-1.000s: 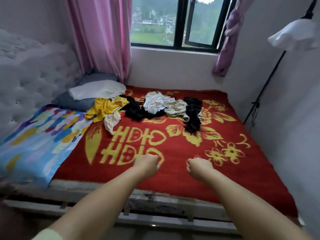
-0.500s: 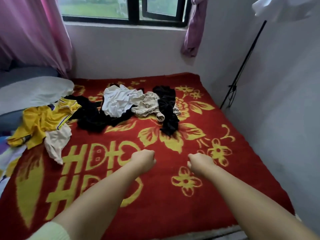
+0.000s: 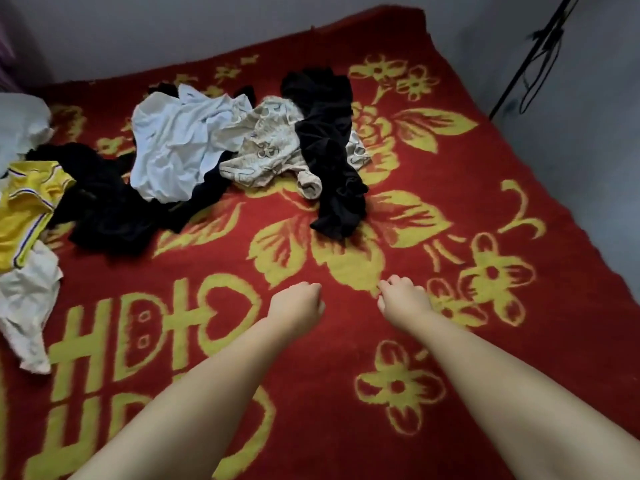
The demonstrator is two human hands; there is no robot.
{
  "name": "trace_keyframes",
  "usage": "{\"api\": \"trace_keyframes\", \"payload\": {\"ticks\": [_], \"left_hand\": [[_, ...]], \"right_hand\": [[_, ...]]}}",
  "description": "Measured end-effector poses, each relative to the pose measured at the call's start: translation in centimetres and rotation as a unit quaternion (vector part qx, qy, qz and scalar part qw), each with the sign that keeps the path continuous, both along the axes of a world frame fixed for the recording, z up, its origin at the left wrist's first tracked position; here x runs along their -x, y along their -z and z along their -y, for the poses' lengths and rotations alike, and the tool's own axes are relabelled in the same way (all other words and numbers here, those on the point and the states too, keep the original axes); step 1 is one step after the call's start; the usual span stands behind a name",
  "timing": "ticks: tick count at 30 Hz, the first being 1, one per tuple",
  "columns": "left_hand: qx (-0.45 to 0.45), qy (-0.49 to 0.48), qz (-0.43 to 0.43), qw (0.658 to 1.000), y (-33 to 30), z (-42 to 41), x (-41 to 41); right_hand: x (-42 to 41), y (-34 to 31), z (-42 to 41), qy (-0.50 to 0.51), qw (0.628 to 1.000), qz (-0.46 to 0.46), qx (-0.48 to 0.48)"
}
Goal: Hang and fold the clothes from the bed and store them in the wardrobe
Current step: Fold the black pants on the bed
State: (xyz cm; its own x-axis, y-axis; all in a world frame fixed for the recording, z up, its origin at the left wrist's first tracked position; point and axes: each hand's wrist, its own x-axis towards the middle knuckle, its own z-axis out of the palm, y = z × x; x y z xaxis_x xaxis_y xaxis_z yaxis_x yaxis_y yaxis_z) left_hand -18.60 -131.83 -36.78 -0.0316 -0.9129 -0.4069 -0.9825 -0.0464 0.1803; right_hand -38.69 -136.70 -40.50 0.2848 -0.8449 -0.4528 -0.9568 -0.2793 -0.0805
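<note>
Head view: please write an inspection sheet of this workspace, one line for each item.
Surface: red blanket with yellow flowers covers the bed.
Job's things: clothes lie loose, none folded: white shirt, beige patterned garment, black garment draped over it, second black garment, yellow shirt, pale garment at the left edge.
Clutter: white pillow, partly out of frame.
Grippers: left hand curled, holding nothing; right hand loosely curled, holding nothing; both short of the clothes.
Cables: black cord looped on a black stand pole.
Surroundings: grey wall behind and to the right; wardrobe not in view.
</note>
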Motion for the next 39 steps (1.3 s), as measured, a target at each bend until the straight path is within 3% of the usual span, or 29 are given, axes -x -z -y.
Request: {"api": "trace_keyframes", "payload": {"ticks": [5,8,10,13,16,18,21,27,31,36,39], "left_hand": [[0.037,-0.071,-0.028,0.996,5.7,10.1,1.4],[0.082,-0.142,-0.062,0.985,9.2,15.1,3.1],[0.120,-0.167,-0.065,0.976,11.0,17.7,3.9],[0.123,-0.170,-0.025,0.977,13.8,20.4,4.8],[0.064,-0.171,0.049,0.982,16.0,21.3,5.7],[0.077,-0.162,0.078,0.981,16.5,21.6,5.6],[0.108,-0.171,-0.003,0.979,15.7,22.2,3.7],[0.143,-0.159,-0.027,0.976,12.9,18.0,-0.4],[0.193,-0.210,-0.092,0.954,10.6,12.1,-1.9],[0.225,-0.217,-0.169,0.935,4.8,2.9,-2.0],[0.259,-0.229,-0.215,0.913,-1.0,-0.3,-1.9]], "right_hand": [[-0.8,8.1,8.7,-0.002,0.997,0.079,0.026],[0.5,13.2,10.2,-0.013,0.995,0.101,0.003],[1.5,15.4,9.6,-0.052,0.991,0.110,0.055],[1.6,16.6,9.1,-0.054,0.979,0.135,0.142],[1.6,17.1,9.1,-0.050,0.975,0.150,0.155],[1.7,17.1,9.2,-0.059,0.975,0.142,0.163],[1.8,17.1,9.3,-0.067,0.974,0.131,0.171],[1.7,16.8,9.6,-0.055,0.980,0.130,0.137],[1.9,16.0,10.5,-0.039,0.991,0.115,0.055],[-0.4,9.0,9.0,0.026,0.979,0.197,-0.041],[-3.9,2.8,6.0,-0.041,0.975,0.216,-0.040]]}}
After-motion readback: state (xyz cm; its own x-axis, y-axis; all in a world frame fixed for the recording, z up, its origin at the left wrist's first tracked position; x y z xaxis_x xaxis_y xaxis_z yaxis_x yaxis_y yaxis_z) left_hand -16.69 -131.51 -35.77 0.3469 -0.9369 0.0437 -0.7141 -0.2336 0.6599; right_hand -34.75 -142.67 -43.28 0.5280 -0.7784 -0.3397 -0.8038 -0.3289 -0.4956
